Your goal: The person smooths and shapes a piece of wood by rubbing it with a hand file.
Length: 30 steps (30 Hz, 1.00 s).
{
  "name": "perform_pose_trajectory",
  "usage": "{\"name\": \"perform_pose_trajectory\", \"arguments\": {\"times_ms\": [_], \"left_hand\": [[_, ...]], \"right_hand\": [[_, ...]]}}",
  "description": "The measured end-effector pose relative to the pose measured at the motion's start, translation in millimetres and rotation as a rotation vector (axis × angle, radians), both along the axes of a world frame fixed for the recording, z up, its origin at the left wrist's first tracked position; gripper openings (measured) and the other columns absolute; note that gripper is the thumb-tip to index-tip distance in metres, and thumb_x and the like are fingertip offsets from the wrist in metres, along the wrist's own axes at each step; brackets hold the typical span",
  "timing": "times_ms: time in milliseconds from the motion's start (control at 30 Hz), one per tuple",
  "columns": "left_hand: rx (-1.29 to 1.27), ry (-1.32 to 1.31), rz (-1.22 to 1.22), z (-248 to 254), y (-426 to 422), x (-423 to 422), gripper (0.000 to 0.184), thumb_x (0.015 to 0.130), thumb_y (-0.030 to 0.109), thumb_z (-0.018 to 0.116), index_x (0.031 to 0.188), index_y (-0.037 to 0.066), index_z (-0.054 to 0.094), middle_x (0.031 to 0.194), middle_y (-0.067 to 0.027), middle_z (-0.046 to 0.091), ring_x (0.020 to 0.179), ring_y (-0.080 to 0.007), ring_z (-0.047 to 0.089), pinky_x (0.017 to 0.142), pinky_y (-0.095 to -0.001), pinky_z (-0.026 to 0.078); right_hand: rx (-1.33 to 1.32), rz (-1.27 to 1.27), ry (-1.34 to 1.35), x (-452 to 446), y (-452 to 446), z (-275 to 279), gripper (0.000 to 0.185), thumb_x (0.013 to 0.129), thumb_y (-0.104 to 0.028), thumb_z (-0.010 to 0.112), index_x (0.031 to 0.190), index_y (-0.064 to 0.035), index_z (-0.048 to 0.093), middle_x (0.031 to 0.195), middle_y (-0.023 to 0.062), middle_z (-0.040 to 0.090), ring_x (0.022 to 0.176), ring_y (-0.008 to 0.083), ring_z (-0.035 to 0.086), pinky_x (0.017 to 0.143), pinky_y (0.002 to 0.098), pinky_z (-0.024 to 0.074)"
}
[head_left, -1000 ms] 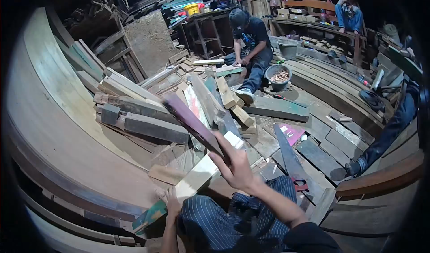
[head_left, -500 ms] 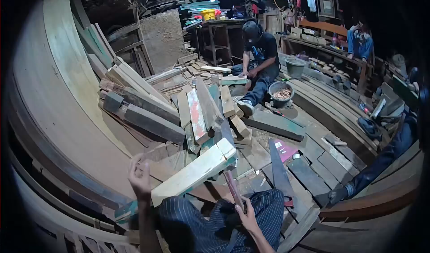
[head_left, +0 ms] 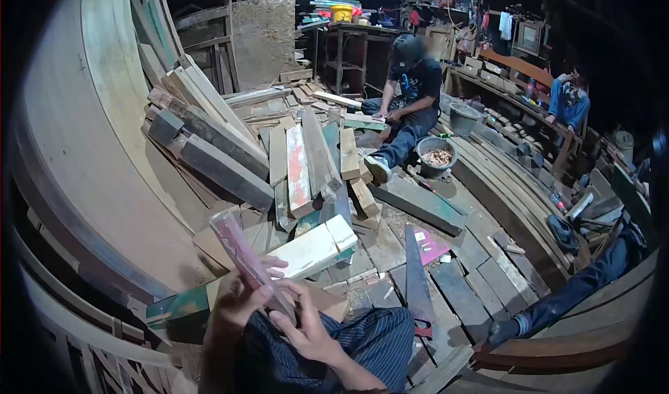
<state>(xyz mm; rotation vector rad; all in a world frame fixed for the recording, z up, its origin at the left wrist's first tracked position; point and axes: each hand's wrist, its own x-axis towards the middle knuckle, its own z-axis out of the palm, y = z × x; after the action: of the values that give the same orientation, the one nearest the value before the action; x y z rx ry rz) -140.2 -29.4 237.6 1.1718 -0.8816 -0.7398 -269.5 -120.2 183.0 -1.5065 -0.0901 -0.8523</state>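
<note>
A narrow purplish-red wooden strip stands tilted in front of me, its upper end leaning left. My left hand has its fingers closed around the strip's middle. The lower end lies in the grip of my right hand, thumb along its face. Just behind both hands, a pale squared wooden beam with green sides lies slanting across by my lap. A pencil line crosses the beam near its far end. My striped trousers are below the hands.
A handsaw lies on the planks to the right, beside a pink sheet. Piled timber fills the middle. A co-worker sits beyond it, near a bucket of wood chips. Another person sits at the back right.
The strip has come up and left from my lap. My left hand, earlier raised with nothing in it, now grips the strip together with my right. The view has shifted slightly.
</note>
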Motion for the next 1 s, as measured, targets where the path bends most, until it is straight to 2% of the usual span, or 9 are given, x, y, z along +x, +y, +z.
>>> {"name": "perform_pose_trajectory", "arguments": {"times_ms": [67,300,367,433,500,700,800,933,1000], "left_hand": [[0.110,-0.017,0.112,25.3,8.4,-18.8,0.040,0.089,0.017,0.071,0.123,-0.004,0.065,0.115,-0.0115,0.068,0.104,-0.0168,0.064,0.096,-0.0336,0.049],[0.254,-0.122,0.072,29.3,-0.3,-27.7,0.029,0.094,0.013,0.067,0.118,-0.003,0.067,0.104,-0.0078,0.070,0.090,-0.0116,0.067,0.083,-0.0287,0.053],[0.281,-0.042,0.056,30.8,-2.4,-29.2,0.028,0.095,0.013,0.067,0.117,-0.003,0.067,0.104,-0.0083,0.070,0.091,-0.0124,0.068,0.083,-0.0295,0.054],[0.226,-0.066,0.037,22.2,-3.9,-26.6,0.028,0.095,0.013,0.069,0.117,-0.003,0.066,0.107,-0.0103,0.070,0.095,-0.0142,0.069,0.085,-0.0310,0.055],[0.225,0.000,0.032,22.5,-7.3,-26.9,0.030,0.094,0.012,0.071,0.118,-0.003,0.065,0.112,-0.0114,0.069,0.096,-0.0147,0.069,0.087,-0.0313,0.055],[0.404,-0.129,-0.150,27.5,-15.9,-22.0,0.042,0.092,0.008,0.074,0.131,-0.004,0.061,0.115,-0.0114,0.070,0.100,-0.0147,0.069,0.088,-0.0295,0.054],[0.412,0.063,-0.098,11.8,-20.0,-23.3,0.044,0.092,0.003,0.073,0.133,-0.003,0.059,0.108,-0.0089,0.072,0.097,-0.0144,0.069,0.085,-0.0294,0.055],[0.301,0.010,0.084,14.6,-29.1,-34.7,0.043,0.092,0.001,0.072,0.132,-0.006,0.056,0.101,-0.0092,0.071,0.093,-0.0146,0.069,0.085,-0.0291,0.056],[0.294,-0.017,0.204,13.6,-30.7,-38.0,0.051,0.087,-0.003,0.075,0.134,-0.005,0.054,0.101,-0.0112,0.071,0.096,-0.0159,0.068,0.084,-0.0301,0.057]], "right_hand": [[0.180,0.114,0.060,5.0,14.6,-19.2,0.055,0.100,-0.004,0.058,0.148,0.0000,0.030,0.136,0.0150,0.046,0.128,0.0206,0.047,0.109,0.0352,0.0363],[0.348,0.315,0.023,-6.5,29.2,-64.4,0.050,0.103,-0.001,0.051,0.149,-0.0031,0.032,0.138,0.0109,0.048,0.128,0.0160,0.048,0.109,0.0323,0.0370],[0.328,0.304,0.173,-14.5,10.9,-62.1,0.047,0.103,-0.003,0.054,0.146,-0.0024,0.037,0.130,0.0096,0.052,0.117,0.0133,0.052,0.100,0.0298,0.0424],[0.276,0.202,0.116,-10.0,4.6,-66.2,0.042,0.103,-0.005,0.058,0.141,-0.0017,0.044,0.111,0.0051,0.057,0.091,0.0076,0.053,0.077,0.0243,0.0460],[0.293,0.274,0.235,-17.5,-3.6,-62.8,0.043,0.102,-0.003,0.057,0.143,-0.0024,0.043,0.115,0.0067,0.062,0.103,0.0088,0.056,0.088,0.0260,0.0450],[0.563,0.332,0.062,-27.5,-2.3,-56.1,0.040,0.104,-0.012,0.058,0.141,-0.0019,0.045,0.114,0.0063,0.063,0.104,0.0094,0.056,0.089,0.0243,0.0440],[0.543,0.204,0.144,-33.2,-11.8,-59.8,0.039,0.104,-0.015,0.060,0.138,-0.0014,0.048,0.111,0.0058,0.065,0.097,0.0096,0.058,0.086,0.0244,0.0460],[0.532,0.051,0.128,-34.8,-8.1,-62.0,0.043,0.102,-0.015,0.063,0.139,0.0014,0.047,0.102,0.0060,0.070,0.090,0.0084,0.061,0.080,0.0237,0.0484],[0.395,-0.105,0.205,-36.8,-8.5,-57.9,0.043,0.099,-0.011,0.067,0.137,0.0031,0.053,0.101,0.0135,0.074,0.082,0.0102,0.066,0.073,0.0249,0.0519]]}}
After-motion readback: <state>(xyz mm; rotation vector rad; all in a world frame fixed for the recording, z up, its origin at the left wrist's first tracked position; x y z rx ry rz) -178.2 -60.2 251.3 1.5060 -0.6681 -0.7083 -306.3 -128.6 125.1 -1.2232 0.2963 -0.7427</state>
